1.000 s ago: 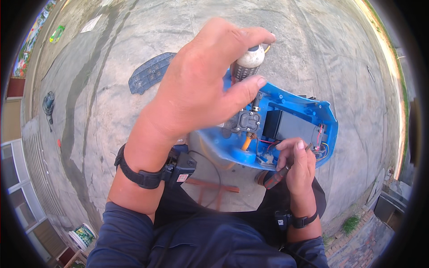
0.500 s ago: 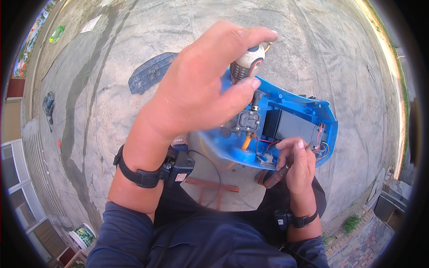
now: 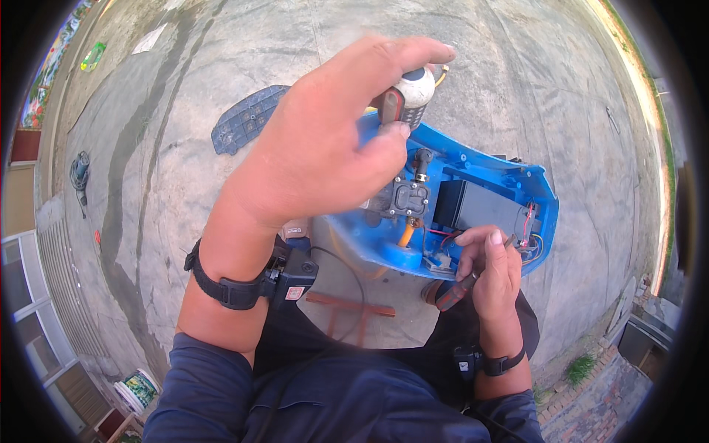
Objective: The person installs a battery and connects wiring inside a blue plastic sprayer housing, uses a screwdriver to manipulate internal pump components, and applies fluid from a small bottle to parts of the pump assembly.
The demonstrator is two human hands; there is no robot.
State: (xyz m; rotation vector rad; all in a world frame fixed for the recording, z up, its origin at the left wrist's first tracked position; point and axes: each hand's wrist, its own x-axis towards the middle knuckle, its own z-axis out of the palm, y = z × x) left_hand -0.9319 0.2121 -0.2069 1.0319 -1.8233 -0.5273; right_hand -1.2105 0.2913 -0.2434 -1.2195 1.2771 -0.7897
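Observation:
My left hand (image 3: pixel 317 140) is closed round the bulbous white, black and red handle of what looks like a screwdriver (image 3: pixel 416 92). Its index finger reaches over the top and the thumb presses the near side; the shaft is hidden. Below stands an open blue plastic housing (image 3: pixel 473 159). Inside are a black pump (image 3: pixel 410 199) with an orange hose (image 3: pixel 406 235), a dark grey battery (image 3: pixel 491 210) and thin red and yellow wires. My right hand (image 3: pixel 496 277), at the near rim, is closed on a red-and-grey-handled tool (image 3: pixel 452 297), its kind unclear.
A dark ribbed plate (image 3: pixel 247 122) lies on the concrete floor beyond my left arm. Farther left is a corded power tool (image 3: pixel 80 173). A rusty metal bar (image 3: pixel 351 305) and a loose black cable (image 3: pixel 362 284) lie between my legs.
The handle in my left hand has turned, so its red-edged grey strip now faces me. My left thumb has drawn slightly back to the left. My right hand has hardly moved.

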